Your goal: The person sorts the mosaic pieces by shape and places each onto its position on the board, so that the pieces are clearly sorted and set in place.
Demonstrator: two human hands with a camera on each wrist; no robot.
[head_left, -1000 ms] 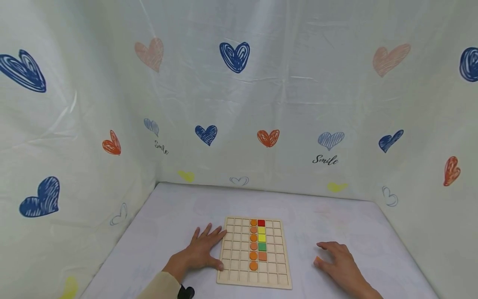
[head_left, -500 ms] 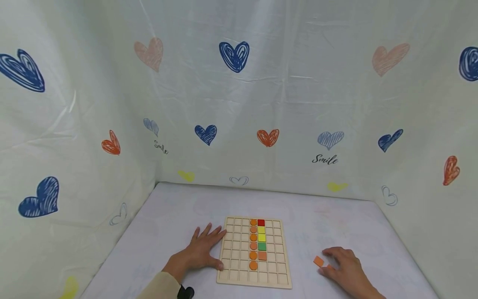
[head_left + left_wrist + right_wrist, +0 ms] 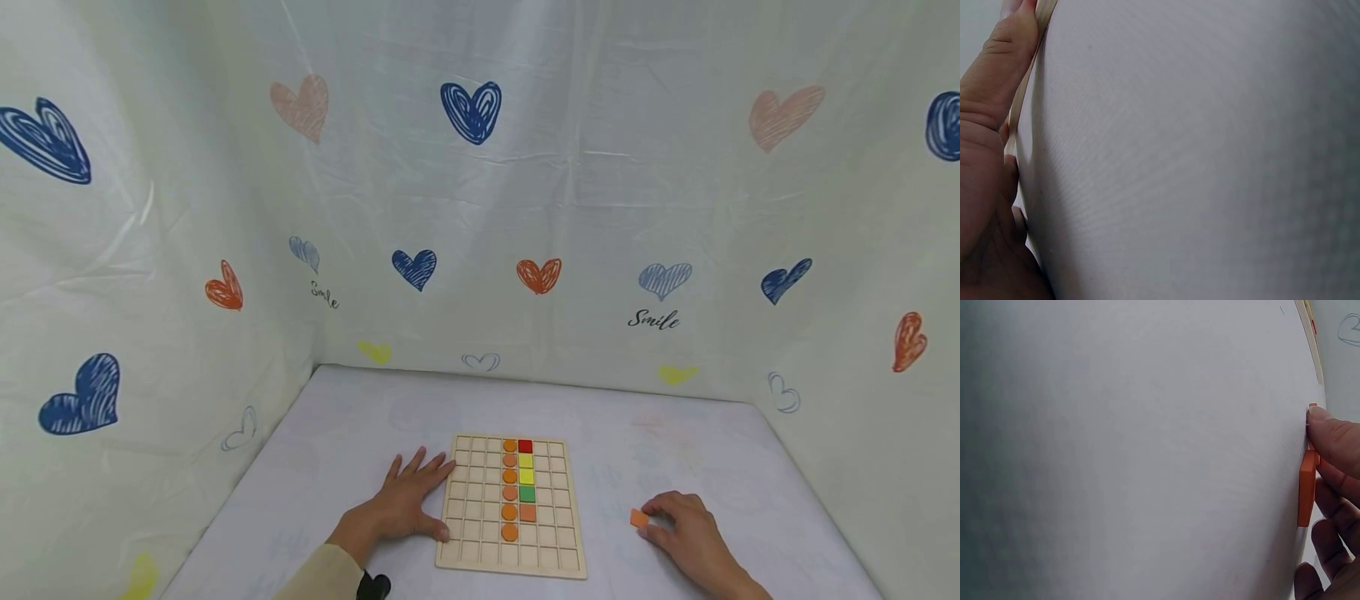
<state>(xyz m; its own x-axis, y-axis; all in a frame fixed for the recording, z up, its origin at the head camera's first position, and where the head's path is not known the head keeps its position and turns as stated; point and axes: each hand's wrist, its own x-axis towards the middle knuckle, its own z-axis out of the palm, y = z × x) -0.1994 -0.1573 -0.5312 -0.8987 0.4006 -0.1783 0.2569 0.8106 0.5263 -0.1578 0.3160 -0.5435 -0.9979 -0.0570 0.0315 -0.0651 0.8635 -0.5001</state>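
Note:
In the head view a pale wooden grid board lies flat on the table. Orange and peach round pieces fill part of one column; red, yellow, green and peach square tiles stand beside them. My left hand rests with spread fingers along the board's left edge, its thumb near the lower corner. To the board's right, my right hand pinches a square orange tile by its edge, close to the tabletop. A second orange tile shows below the thumb in the right wrist view; from the head it is hidden.
The white tabletop reaches back to a pale curtain printed with hearts and the word Smile. The curtain also hangs along both sides. A dark band circles the left wrist.
Half a second ago two orange tiles showed by my right hand; now its fingers have moved slightly left onto one, and the other is covered. The left hand and board stay put.

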